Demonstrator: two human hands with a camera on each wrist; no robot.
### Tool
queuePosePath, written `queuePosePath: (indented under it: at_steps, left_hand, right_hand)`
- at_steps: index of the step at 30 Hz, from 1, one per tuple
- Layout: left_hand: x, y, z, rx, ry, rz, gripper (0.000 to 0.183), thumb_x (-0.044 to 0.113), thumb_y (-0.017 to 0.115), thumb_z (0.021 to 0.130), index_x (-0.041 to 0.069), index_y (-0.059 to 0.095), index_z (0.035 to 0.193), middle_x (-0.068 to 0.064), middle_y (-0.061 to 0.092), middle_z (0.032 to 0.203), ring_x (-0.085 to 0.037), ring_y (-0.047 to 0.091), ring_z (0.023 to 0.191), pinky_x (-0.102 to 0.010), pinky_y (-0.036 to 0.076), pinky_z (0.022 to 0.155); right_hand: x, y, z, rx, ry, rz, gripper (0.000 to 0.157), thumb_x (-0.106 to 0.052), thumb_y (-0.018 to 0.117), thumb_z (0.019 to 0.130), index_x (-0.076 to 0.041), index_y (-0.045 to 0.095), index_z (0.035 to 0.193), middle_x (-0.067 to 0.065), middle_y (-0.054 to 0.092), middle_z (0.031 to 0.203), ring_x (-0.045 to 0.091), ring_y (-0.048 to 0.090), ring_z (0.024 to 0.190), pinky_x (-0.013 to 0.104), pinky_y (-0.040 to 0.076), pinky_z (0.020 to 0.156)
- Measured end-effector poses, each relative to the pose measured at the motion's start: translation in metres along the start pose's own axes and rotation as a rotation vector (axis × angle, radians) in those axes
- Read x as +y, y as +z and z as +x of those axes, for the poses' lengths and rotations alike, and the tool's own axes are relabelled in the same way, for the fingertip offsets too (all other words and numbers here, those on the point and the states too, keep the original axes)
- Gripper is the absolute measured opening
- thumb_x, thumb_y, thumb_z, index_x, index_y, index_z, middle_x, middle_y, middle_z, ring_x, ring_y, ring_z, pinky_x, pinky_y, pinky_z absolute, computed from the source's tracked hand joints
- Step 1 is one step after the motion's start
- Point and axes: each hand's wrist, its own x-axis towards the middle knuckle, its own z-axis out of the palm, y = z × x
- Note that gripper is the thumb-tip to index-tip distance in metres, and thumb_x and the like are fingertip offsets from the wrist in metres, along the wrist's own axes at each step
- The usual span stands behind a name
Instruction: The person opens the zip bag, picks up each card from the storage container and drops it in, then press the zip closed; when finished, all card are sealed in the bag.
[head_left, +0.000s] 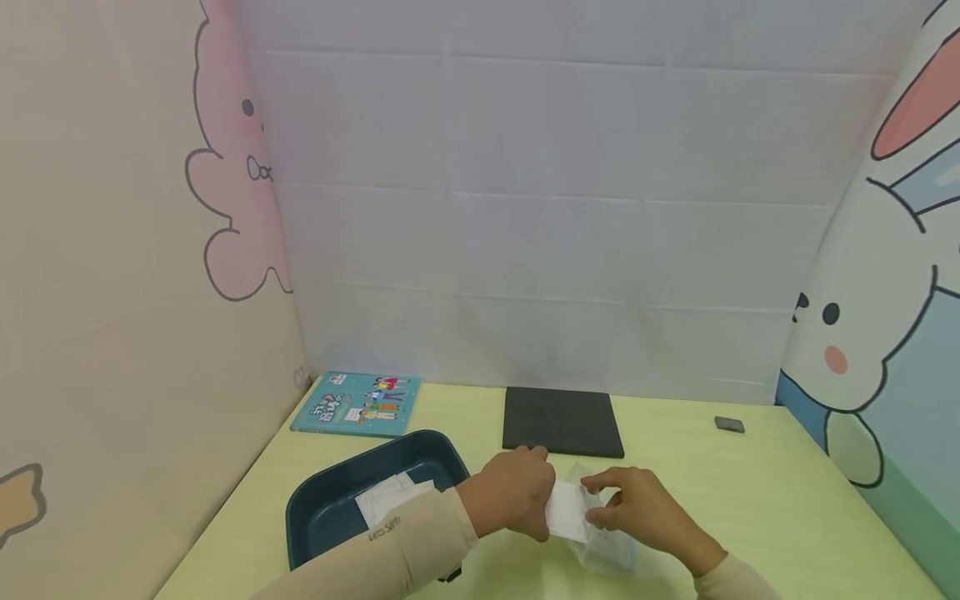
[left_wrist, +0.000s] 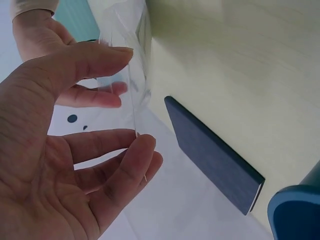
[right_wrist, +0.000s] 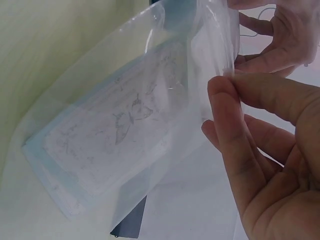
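My left hand [head_left: 519, 492] pinches one end of a flat white rectangular sheet [head_left: 567, 510] between thumb and fingers; the left wrist view shows it nearly edge-on. Across from it, my right hand [head_left: 641, 510] pinches the opening of a clear plastic bag [head_left: 611, 550] with thumb and forefinger. The sheet's far end overlaps the bag's mouth. Through the plastic in the right wrist view shows a pale blue and white flat packet [right_wrist: 120, 120] with a grey butterfly print. Left of the hands, several flat white pieces [head_left: 390, 496] lie in a dark blue tray [head_left: 300, 517].
A black flat rectangular board [head_left: 562, 421] lies behind the hands. At the back left is a teal book [head_left: 360, 406] with cartoon figures. A small grey block [head_left: 729, 424] sits at the back right. Cartoon-printed sheets line the sides of the pale yellow table [head_left: 787, 517].
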Motion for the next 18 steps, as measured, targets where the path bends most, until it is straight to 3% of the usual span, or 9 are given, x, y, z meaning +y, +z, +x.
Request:
queuePosePath:
  at_steps: [4, 9, 15, 18]
  left_hand:
    - [0.003, 0.006, 0.005, 0.006, 0.013, 0.009, 0.039, 0.046, 0.087, 0.066, 0.016, 0.073, 0.087, 0.004, 0.056, 0.084, -0.010, 0.052, 0.068, -0.027, 0.049, 0.054]
    - [0.002, 0.014, 0.007, 0.001, 0.012, -0.023, 0.046, 0.045, 0.086, 0.069, 0.016, 0.072, 0.102, 0.005, 0.057, 0.090, -0.008, 0.053, 0.071, -0.024, 0.048, 0.058]
    - [-0.009, 0.013, -0.002, 0.016, 0.021, -0.037, 0.056, 0.053, 0.085, 0.072, 0.028, 0.073, 0.121, 0.008, 0.056, 0.105, -0.007, 0.053, 0.075, -0.026, 0.049, 0.060]
    - [-0.015, 0.010, -0.006, 0.023, 0.006, -0.063, 0.062, 0.049, 0.087, 0.071, 0.030, 0.070, 0.128, 0.008, 0.056, 0.109, -0.006, 0.054, 0.077, -0.026, 0.050, 0.060]
  right_hand:
    - [-0.001, 0.002, 0.000, 0.003, -0.017, -0.006, 0.042, -0.013, 0.084, 0.081, 0.002, 0.071, 0.118, 0.015, 0.069, 0.109, 0.013, 0.067, 0.071, 0.028, 0.054, 0.057]
    - [0.000, 0.002, -0.001, 0.007, -0.031, -0.032, 0.042, -0.015, 0.084, 0.082, 0.002, 0.071, 0.118, 0.013, 0.069, 0.107, 0.010, 0.066, 0.070, 0.028, 0.054, 0.055]
    - [0.001, -0.001, -0.004, 0.014, -0.011, -0.025, 0.043, -0.014, 0.084, 0.081, 0.003, 0.071, 0.119, 0.014, 0.068, 0.108, 0.011, 0.066, 0.070, 0.028, 0.054, 0.055]
    - [0.002, -0.002, -0.004, 0.019, -0.006, -0.010, 0.044, -0.013, 0.084, 0.082, 0.004, 0.070, 0.120, 0.015, 0.068, 0.109, 0.011, 0.067, 0.070, 0.028, 0.054, 0.055]
